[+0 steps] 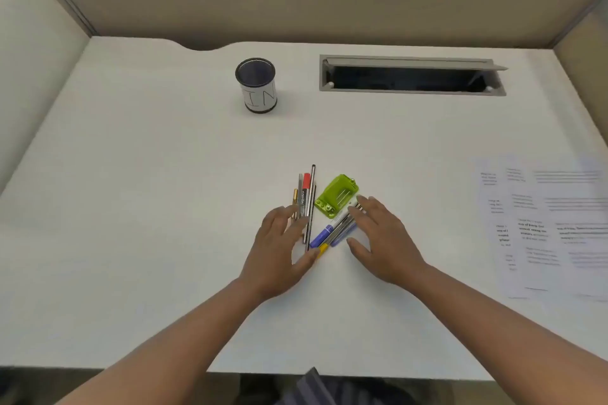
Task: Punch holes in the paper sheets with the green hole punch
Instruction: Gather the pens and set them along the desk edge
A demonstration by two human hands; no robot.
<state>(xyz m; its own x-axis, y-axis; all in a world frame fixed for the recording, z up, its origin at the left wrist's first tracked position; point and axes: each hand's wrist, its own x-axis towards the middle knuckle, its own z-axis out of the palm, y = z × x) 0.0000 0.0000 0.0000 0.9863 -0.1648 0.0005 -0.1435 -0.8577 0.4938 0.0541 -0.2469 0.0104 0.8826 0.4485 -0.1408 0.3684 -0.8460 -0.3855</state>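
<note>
We find the green hole punch (336, 196) lying on the white desk (164, 174) near the middle, its long axis running on a diagonal from near-left to far-right; the end with two small round knobs faces down-left toward us, and the far end carries a small metal stud, though which end takes the paper we cannot tell. Nothing is in it and no hand holds it, so we judge the punching not yet begun. Just to its left lies a bundle of pens (306, 204) pointing away from us, and against its near edge a second cluster of pens (334, 230) lies slanted. Our left hand (279, 248) rests flat with fingers spread beside the first bundle, gripping nothing; our right hand (381, 240) lies open, fingers apart, fingertips over the slanted pens just beside the punch. The paper sheets (543, 223) sit well apart at the right edge, unpunched as far as we can see. A pen cup (256, 85) stands farther back.
</note>
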